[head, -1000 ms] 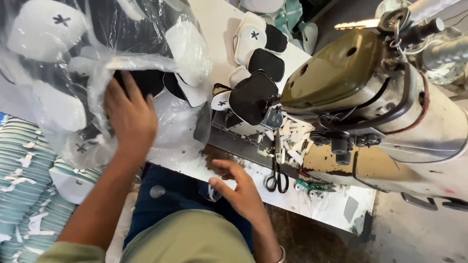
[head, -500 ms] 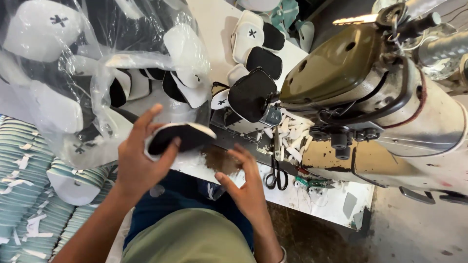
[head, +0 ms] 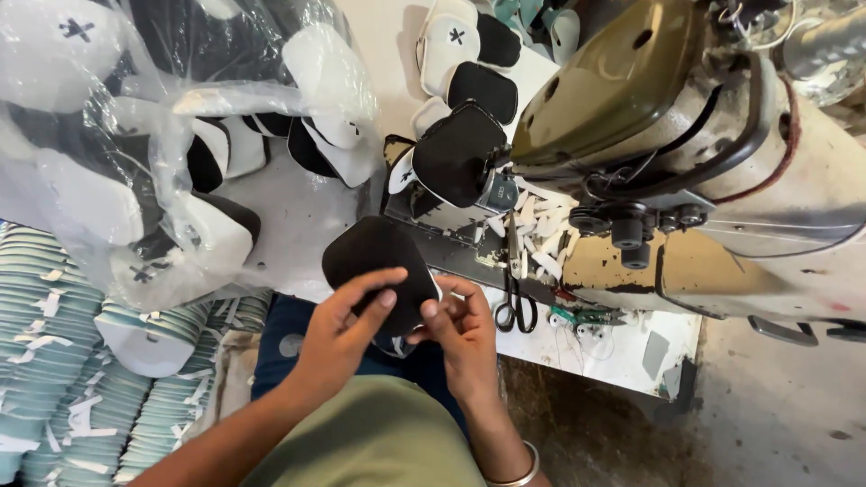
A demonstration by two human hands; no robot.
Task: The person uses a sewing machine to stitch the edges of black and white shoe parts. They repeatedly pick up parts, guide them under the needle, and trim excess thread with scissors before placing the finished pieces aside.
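Note:
Both hands hold one black fabric cap panel [head: 370, 257] with a white underside, just in front of the table edge. My left hand [head: 343, 329] grips its near left side with thumb and forefinger on top. My right hand [head: 460, 329] pinches its near right edge. Behind it a second black panel [head: 456, 153] sits under the head of the olive sewing machine [head: 649, 117].
A clear plastic bag [head: 171, 135] full of black and white cap panels lies at the left on the white table [head: 604, 338]. Scissors [head: 514, 302] rest beside the machine among paper scraps. Stacks of teal and white pieces [head: 54, 343] stand at the lower left.
My left hand drew a black panel out of the plastic bag and brought it toward me. My right hand rose from the table edge and took hold of the same panel.

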